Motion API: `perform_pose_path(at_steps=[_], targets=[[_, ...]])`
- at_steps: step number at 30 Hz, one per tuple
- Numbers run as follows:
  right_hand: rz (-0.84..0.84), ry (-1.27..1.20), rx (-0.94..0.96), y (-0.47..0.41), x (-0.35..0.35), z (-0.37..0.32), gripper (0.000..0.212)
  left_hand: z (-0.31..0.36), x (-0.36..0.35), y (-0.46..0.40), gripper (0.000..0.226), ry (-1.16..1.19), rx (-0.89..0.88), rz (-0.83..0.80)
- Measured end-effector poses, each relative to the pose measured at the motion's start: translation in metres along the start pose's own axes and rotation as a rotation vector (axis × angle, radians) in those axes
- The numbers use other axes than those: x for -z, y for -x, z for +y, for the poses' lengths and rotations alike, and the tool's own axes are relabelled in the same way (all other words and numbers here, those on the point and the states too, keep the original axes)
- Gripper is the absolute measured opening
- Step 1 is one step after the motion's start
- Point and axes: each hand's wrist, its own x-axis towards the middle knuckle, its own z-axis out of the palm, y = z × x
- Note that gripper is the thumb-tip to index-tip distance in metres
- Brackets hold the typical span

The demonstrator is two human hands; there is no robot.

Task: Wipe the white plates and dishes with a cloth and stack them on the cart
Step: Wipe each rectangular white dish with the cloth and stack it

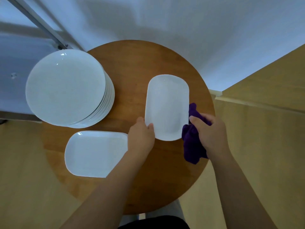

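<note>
Dining room: plate stack (66, 88), round table (132, 63)

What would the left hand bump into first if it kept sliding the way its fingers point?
The left hand already pinches the oblong dish at its near corner, so going on would probably just push that dish across the round table toward the wall.

Plain white throughout are the stack of round plates (66, 86) at ten o'clock, the oblong dish (166, 106) at centre and the second oblong dish (95, 153) at seven o'clock, against a deep purple cloth (192, 146) and brown wooden table (135, 63).
</note>
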Motion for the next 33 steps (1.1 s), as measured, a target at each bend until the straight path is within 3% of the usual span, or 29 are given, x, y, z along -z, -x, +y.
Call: perform_pose_path(at_steps=[5, 9, 14, 18, 22, 26, 33], targets=[[0.051, -0.022, 0.001, 0.015, -0.003, 0.000, 0.013, 0.001, -0.005, -0.008, 0.036, -0.251, -0.091, -0.037], [0.176, -0.083, 0.083, 0.036, -0.006, 0.000, 0.012, -0.008, -0.001, -0.009, 0.062, -0.242, -0.115, -0.056], [0.175, -0.105, 0.167, 0.068, -0.026, -0.003, 0.016, -0.054, 0.026, 0.008, 0.043, -0.184, -0.174, -0.057], [0.073, -0.040, 0.168, 0.089, -0.059, 0.001, 0.021, -0.115, 0.059, 0.016, 0.034, -0.147, -0.138, 0.091], [-0.012, -0.019, 0.135, 0.110, -0.098, 0.012, 0.024, -0.178, 0.097, 0.012, 0.043, -0.146, 0.020, 0.269], [-0.021, -0.010, 0.115, 0.126, -0.131, 0.023, 0.027, -0.215, 0.118, -0.002, 0.042, -0.095, 0.146, 0.190], [0.035, 0.047, 0.076, 0.142, -0.160, 0.039, 0.028, -0.219, 0.120, -0.011, 0.012, -0.031, 0.072, 0.201]])
